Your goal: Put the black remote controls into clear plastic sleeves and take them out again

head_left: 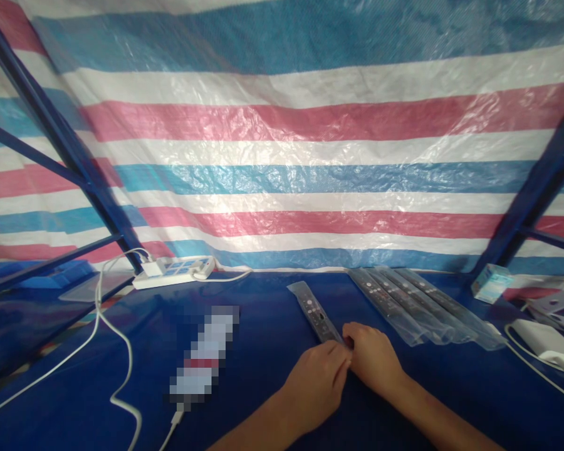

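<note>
A dark remote control (320, 317) in a clear plastic sleeve lies slanted on the blue table, its far end pointing away and slightly left. Both hands meet at its near end. My left hand (317, 379) is closed on that end, fingertips pressed together over the sleeve. Touching it from the right, my right hand (373, 355) also has curled fingers at the same end; the exact grip of its fingertips is hidden. Several more sleeved remote controls (404, 300) lie side by side to the right, apart from my hands.
A pixelated device (207, 354) with a white cable lies left on the table (258, 401). Behind it sits a white power strip (173, 272) with cords. A small box (492, 283) and a white adapter (548, 341) are at the right. Striped sheeting (310, 175) hangs behind.
</note>
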Available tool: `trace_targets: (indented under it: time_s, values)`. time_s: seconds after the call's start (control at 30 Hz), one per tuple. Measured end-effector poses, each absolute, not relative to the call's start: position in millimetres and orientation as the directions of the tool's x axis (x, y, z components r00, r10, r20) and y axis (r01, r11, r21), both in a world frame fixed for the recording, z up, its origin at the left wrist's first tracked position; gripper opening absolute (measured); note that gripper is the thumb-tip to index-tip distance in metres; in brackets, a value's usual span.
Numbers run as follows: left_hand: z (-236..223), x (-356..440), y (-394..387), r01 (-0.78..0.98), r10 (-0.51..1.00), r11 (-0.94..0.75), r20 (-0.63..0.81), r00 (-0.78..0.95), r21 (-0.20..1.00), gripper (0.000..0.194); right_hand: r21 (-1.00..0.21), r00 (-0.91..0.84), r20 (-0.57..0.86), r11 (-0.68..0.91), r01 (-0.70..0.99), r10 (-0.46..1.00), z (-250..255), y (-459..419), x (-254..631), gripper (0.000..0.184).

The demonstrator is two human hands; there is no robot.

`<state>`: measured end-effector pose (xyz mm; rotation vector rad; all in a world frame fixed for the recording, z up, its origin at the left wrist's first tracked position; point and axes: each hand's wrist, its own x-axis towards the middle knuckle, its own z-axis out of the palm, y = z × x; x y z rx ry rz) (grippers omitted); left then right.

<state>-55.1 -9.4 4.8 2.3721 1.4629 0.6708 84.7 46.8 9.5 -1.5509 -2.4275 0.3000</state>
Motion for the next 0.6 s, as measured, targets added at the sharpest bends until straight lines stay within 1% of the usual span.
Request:
trace_targets:
  time_s: [0.07, 0.13, 0.17, 0.23, 0.27, 0.33, 0.37, 0.4, 0.47, 0.53, 0.6]
  values:
    - [4, -53, -13, 0.747, 0.886, -0.462, 0.274, 0.373, 0.477, 0.020, -0.320, -0.430, 0.062, 0.426, 0.846, 0.901, 14, 48, 90, 0.013]
    - [4, -54, -16, 0.773, 0.901, -0.431, 0.271, 0.340, 0.466, 0.016, -0.387, -0.477, 0.015, 0.445, 0.808, 0.879, 23, 51, 103, 0.004]
    - [5, -55, -18, 0.792, 0.906, -0.419, 0.257, 0.335, 0.445, 0.014, -0.437, -0.518, -0.007, 0.463, 0.771, 0.855, 27, 53, 111, 0.006]
    - [5, -56, -22, 0.816, 0.900, -0.435, 0.223, 0.376, 0.380, 0.020, -0.557, -0.596, -0.027, 0.484, 0.675, 0.802, 37, 57, 124, 0.023]
    - [4, -57, -24, 0.815, 0.884, -0.467, 0.201, 0.422, 0.344, 0.025, -0.595, -0.612, -0.026, 0.480, 0.644, 0.790, 40, 59, 127, 0.029]
    - [0, -55, -26, 0.784, 0.831, -0.555, 0.145, 0.537, 0.277, 0.034, -0.624, -0.579, 0.012, 0.459, 0.633, 0.815, 42, 59, 125, 0.027]
    - [-2, -54, -26, 0.763, 0.800, -0.597, 0.110, 0.590, 0.248, 0.037, -0.611, -0.529, 0.041, 0.441, 0.658, 0.848, 41, 57, 119, 0.023]
    - [-5, -52, -26, 0.744, 0.771, -0.631, 0.077, 0.632, 0.220, 0.040, -0.577, -0.466, 0.077, 0.420, 0.700, 0.882, 38, 55, 111, 0.022]
    - [-8, -49, -25, 0.713, 0.726, -0.680, 0.024, 0.687, 0.172, 0.045, -0.462, -0.369, 0.106, 0.375, 0.804, 0.923, 30, 49, 91, 0.033]
    - [-9, -48, -23, 0.699, 0.707, -0.701, 0.006, 0.707, 0.143, 0.045, -0.354, -0.349, 0.129, 0.372, 0.858, 0.928, 21, 43, 72, 0.039]
    - [-7, -47, -23, 0.694, 0.703, -0.705, 0.020, 0.711, 0.148, 0.042, -0.279, -0.352, 0.154, 0.382, 0.881, 0.923, 15, 39, 60, 0.039]
